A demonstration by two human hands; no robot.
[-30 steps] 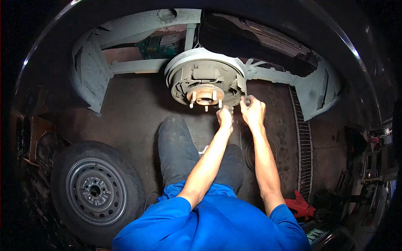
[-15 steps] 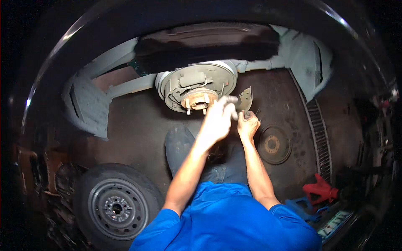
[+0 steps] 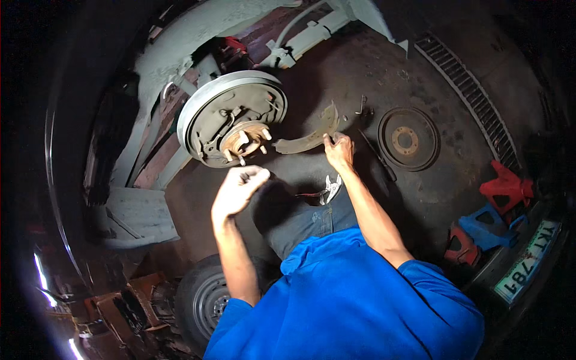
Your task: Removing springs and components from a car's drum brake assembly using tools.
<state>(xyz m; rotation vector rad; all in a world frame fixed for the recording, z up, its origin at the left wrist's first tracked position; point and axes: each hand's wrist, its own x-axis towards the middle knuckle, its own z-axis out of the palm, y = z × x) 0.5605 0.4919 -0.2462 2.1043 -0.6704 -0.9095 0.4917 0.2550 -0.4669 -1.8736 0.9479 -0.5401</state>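
My right hand [image 3: 339,150] grips a curved brake shoe [image 3: 305,143] by its edge, above the floor to the right of the hub. My left hand [image 3: 239,191] is raised just below the rusty wheel hub [image 3: 245,140], its fingers curled in; whatever may be inside them is hidden. Pale studs stick out of the hub, which sits in front of a round brake backing plate [image 3: 210,114]. A pair of pliers [image 3: 329,189] rests by my thigh, between my forearms.
Right of my hand, a brake drum [image 3: 393,131] lies on the floor, with a dark rod [image 3: 378,155] alongside. Further right are a floor grate [image 3: 474,99], red [image 3: 507,186] and blue stands [image 3: 487,227] and a licence plate [image 3: 528,262]. A wheel [image 3: 195,294] lies at lower left.
My view has swung to the right. My left hand has drawn apart from my right hand and curled below the hub. The brake shoe stays in my right hand, now lying more sideways.
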